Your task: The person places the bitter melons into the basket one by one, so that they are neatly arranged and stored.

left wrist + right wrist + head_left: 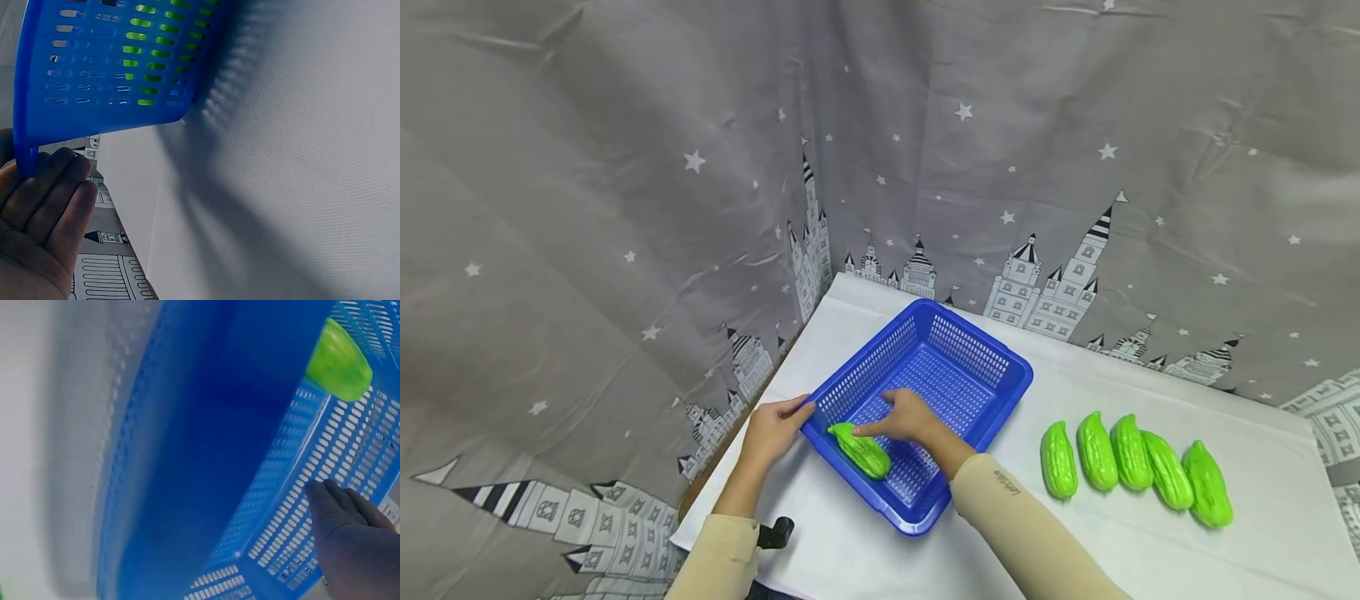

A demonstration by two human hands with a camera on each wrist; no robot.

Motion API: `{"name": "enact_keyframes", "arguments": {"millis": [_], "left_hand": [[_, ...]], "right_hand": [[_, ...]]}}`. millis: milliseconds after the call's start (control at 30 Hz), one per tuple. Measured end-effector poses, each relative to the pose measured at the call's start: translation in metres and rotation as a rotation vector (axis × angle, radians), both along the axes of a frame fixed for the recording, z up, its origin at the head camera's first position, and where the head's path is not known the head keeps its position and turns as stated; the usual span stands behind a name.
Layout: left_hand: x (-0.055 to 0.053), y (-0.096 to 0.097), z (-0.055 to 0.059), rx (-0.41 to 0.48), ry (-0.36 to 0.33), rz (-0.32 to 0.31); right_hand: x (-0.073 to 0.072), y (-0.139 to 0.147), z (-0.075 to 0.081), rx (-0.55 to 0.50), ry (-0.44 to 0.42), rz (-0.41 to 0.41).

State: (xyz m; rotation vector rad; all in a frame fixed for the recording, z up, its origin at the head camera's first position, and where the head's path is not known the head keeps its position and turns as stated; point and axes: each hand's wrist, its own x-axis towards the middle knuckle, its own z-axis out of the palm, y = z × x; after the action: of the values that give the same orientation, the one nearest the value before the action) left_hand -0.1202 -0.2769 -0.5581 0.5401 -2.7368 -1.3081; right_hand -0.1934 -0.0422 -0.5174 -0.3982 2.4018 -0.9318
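Note:
A blue perforated plastic basket (1015,367) stands on a white-covered table. My left hand (772,429) holds its rim at the left corner; in the left wrist view the rim sits between thumb and fingers (53,200). One bright green bitter melon (867,454) lies inside the basket at the near-left end, also visible in the right wrist view (340,365). Over the basket floor is my right hand (908,417), its fingers fairly straight and away from the bitter melon. The thumb lies at the bitter melon's upper end; whether it touches cannot be told.
Several more bitter melons (1133,454) lie in a row on the white cloth (1000,533), right of the basket. A grey curtain (880,125) with stars and castles hangs behind and left of the table. A black fitting (777,533) sits by my left wrist.

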Motion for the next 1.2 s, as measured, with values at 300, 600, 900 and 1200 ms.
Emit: {"name": "enact_keyframes", "arguments": {"millis": [300, 600, 900, 1200], "left_hand": [[-0.001, -0.002, -0.001, 0.008, -0.005, -0.003], [-0.001, -0.002, 0.0, 0.004, -0.042, -0.003], [-0.002, -0.003, 0.0, 0.008, -0.043, -0.018], [-0.005, -0.006, -0.004, 0.019, -0.052, -0.03]], "right_hand": [[-0.023, 0.052, 0.014, -0.141, 0.016, -0.176], [-0.045, 0.166, 0.019, -0.082, 0.122, -0.399], [-0.021, 0.3, 0.023, 0.026, 0.113, -0.573], [0.01, 0.402, 0.03, 0.226, 0.117, -0.715]]}}
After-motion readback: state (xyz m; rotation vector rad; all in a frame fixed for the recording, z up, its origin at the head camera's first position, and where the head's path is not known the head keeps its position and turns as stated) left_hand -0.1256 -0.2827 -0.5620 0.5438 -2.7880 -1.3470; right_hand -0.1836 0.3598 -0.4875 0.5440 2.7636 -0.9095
